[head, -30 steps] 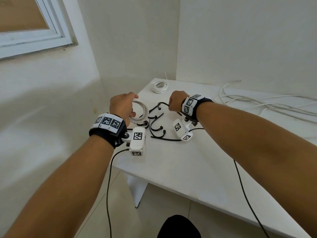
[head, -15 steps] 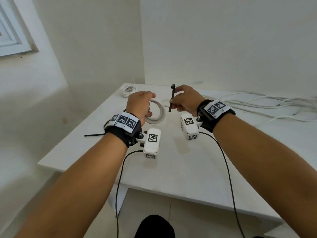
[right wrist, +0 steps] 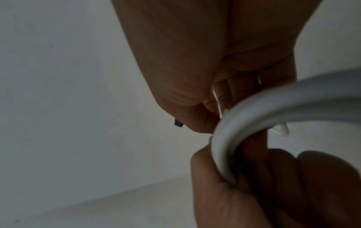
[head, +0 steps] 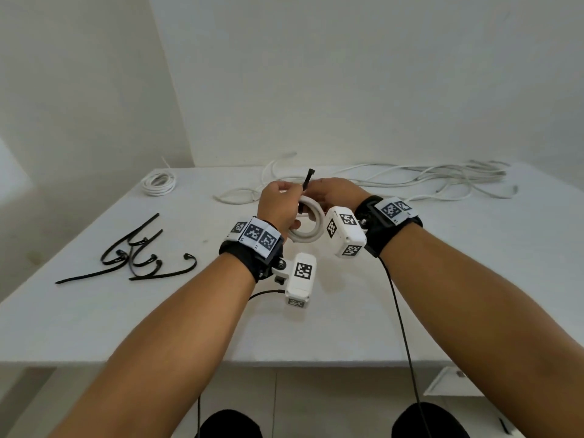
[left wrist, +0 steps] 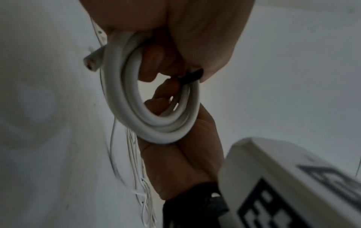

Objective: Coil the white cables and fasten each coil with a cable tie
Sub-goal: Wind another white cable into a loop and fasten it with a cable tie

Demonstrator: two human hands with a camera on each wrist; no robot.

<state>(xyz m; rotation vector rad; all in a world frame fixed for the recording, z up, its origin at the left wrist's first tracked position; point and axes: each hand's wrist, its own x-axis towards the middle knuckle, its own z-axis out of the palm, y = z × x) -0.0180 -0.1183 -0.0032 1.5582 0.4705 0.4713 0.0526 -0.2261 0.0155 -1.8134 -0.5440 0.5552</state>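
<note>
A coil of thick white cable (head: 308, 230) hangs above the middle of the table, held up by my left hand (head: 279, 202), whose fingers curl around its upper part. My right hand (head: 328, 192) meets it there and pinches a black cable tie (head: 308, 178), which stands upright against the top of the coil. In the left wrist view the coil (left wrist: 148, 111) shows as several loops with the tie (left wrist: 192, 76) crossing them between the fingers. The right wrist view shows the coil (right wrist: 254, 111) close up and the tie's tip (right wrist: 178, 123) poking out beside my thumb.
Several spare black cable ties (head: 136, 254) lie on the white table (head: 158, 327) at the left. A second white coil (head: 158, 183) sits at the back left corner. Loose white cables (head: 410, 180) sprawl along the back right. Walls close off the back and left.
My right hand lifted a tie from the pile and brought it to the coil. Both hands have come together, and the view has swung right, leaving the pile at the left.
</note>
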